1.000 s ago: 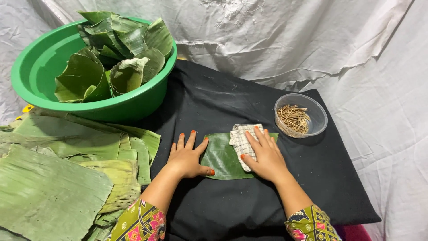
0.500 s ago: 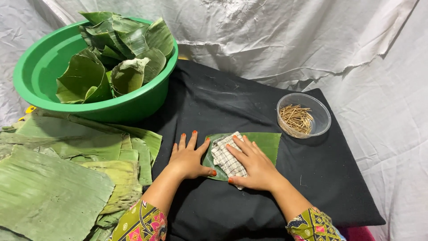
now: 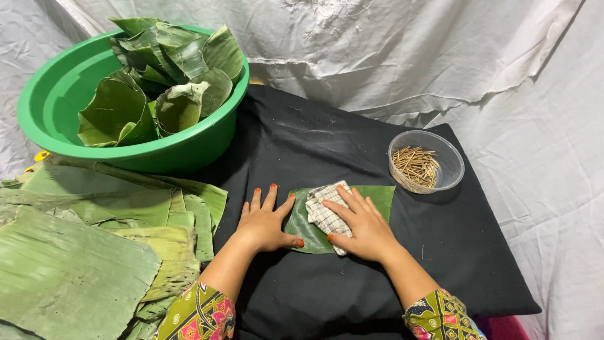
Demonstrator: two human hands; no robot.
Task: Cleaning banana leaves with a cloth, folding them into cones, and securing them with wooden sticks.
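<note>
A small piece of green banana leaf [image 3: 371, 196] lies flat on the black cloth [image 3: 302, 138] in front of me. My left hand [image 3: 264, 220] presses flat on the leaf's left edge, fingers spread. My right hand [image 3: 360, 225] holds a checked white rag [image 3: 322, 213] down on the leaf's left half. The rag is partly hidden under my fingers.
A green plastic basin [image 3: 56, 107] with folded leaf pieces [image 3: 170, 75] stands at the back left. Several large banana leaves [image 3: 82, 252] are stacked at the left. A clear bowl of short wooden sticks [image 3: 426, 162] sits at the right. White sheeting [image 3: 390, 50] surrounds the black cloth.
My right hand has slid the rag across the leaf from its right end to its left half, uncovering the right end. The left hand has stayed pressed on the leaf's left edge.
</note>
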